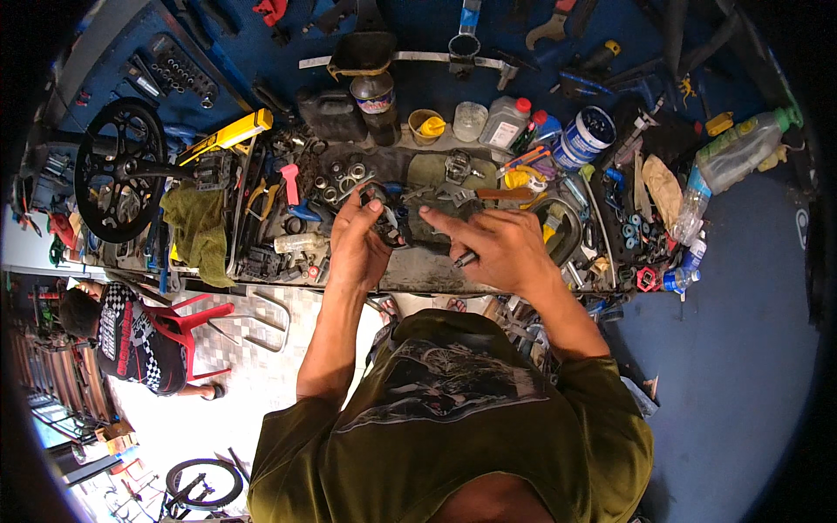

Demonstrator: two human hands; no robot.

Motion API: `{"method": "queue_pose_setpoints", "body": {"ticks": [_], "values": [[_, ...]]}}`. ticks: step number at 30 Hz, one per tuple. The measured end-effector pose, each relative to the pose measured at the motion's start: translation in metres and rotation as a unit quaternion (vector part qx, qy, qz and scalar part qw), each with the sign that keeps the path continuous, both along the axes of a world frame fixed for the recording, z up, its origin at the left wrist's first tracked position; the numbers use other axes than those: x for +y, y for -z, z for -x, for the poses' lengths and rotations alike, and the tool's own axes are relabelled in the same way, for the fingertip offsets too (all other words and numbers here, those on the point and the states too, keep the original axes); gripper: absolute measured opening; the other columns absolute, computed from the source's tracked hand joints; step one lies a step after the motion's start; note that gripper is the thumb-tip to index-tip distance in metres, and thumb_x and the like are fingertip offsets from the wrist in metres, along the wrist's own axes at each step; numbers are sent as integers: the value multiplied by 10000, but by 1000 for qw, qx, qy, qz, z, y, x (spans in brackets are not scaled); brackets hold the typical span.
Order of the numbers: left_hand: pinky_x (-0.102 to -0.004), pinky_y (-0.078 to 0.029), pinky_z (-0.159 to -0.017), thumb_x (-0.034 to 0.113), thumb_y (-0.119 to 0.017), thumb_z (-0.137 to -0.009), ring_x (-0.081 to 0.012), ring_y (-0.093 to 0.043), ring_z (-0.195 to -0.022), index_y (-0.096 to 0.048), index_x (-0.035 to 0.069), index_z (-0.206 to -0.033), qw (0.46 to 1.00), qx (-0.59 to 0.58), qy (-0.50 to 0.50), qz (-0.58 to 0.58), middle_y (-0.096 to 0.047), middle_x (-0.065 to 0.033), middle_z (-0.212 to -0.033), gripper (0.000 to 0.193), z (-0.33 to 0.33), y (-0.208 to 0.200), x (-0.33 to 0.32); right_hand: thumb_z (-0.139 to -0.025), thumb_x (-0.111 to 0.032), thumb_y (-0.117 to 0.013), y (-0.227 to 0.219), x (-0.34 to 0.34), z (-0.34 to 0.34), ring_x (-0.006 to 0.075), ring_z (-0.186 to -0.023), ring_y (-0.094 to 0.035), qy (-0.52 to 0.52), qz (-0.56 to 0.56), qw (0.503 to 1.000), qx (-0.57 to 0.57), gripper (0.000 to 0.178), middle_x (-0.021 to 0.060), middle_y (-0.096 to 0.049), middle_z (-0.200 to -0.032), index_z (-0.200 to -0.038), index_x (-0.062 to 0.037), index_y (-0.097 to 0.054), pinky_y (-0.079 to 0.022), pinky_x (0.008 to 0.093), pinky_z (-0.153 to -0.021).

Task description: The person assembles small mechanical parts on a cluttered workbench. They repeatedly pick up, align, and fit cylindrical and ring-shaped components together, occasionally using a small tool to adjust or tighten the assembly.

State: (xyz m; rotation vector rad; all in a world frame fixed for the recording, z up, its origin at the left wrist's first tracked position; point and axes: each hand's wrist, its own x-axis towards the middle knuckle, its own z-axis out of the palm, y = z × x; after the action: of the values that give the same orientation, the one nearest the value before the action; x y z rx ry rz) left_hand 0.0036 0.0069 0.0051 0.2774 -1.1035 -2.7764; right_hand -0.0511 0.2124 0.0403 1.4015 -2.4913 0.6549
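Both hands above the table's front edge, near mid-length, apart from each other. Left forearm bare, rising steeply; wrist about over that edge. Left hand: thumb up, fingers bent in a grip. Right forearm bare, slanting inward from the right. Right hand: back of hand uppermost, index finger extended toward left hand, remaining fingers curled under. Upper arms in short olive sleeves.

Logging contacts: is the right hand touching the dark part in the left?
Apart: the head view shows a gap between the right hand and the dark part.
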Motion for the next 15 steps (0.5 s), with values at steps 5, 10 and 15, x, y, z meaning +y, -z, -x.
{"method": "queue_pose_setpoints", "body": {"ticks": [5,10,15], "values": [[-305,-570,-729,121,-555,-918,-164,-638,-949,-448,47,-1275,1000,-14,2,8,-613,-65,-1112,380,3,-3,3,-550,-76,-654,-5,-8,-7,157,-590,-618,12,21,999,-47,788,-76,-604,-637,-1299,-311,-582,-507,302,-548],[-292,-573,-677,105,-568,-910,-161,-645,-916,-454,48,-1237,1000,-10,-20,12,-613,-56,-1060,351,5,8,-1,-670,-137,-685,1,2,-4,199,-604,-628,-15,7,997,-81,634,-11,-619,-675,-1282,-266,-582,-508,318,-558],[-299,-571,-660,80,-591,-897,-169,-646,-862,-456,46,-1194,999,23,-10,35,-614,-65,-977,328,6,7,-2,-809,-159,-694,-19,12,5,283,-656,-631,88,-7,958,-273,376,106,-633,-881,-1152,-79,-562,-508,359,-580]]}}
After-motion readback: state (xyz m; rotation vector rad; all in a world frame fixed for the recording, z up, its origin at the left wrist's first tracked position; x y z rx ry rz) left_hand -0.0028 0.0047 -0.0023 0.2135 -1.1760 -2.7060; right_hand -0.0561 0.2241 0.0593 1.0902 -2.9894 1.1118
